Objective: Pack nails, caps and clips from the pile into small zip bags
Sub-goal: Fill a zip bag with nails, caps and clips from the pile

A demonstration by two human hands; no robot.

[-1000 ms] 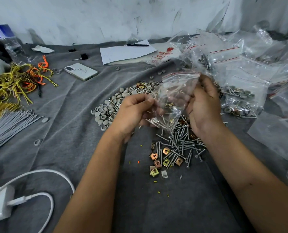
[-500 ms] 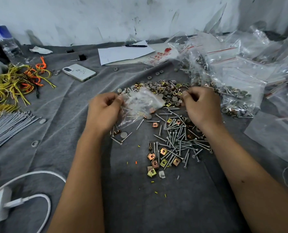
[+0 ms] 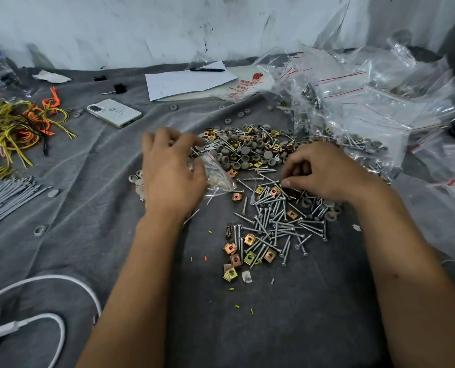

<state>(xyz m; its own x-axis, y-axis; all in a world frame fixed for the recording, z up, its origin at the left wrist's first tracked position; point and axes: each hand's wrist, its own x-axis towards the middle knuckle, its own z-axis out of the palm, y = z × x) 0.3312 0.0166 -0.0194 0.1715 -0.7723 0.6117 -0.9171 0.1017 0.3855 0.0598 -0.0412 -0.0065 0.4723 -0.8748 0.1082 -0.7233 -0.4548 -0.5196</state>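
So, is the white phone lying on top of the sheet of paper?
No, the white phone lies on the grey cloth, to the left of the sheet of paper and apart from it.

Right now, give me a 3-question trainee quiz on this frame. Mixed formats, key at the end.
1. True or false: the phone lies on the paper.
2. Where is the pen? A) on the paper B) beside the cable C) in a bag
3. Fill in: the right hand picks at the ____ pile.

Key:
1. False, it lies on the grey cloth, left of the paper.
2. A
3. nails; the left hand is at the bag.
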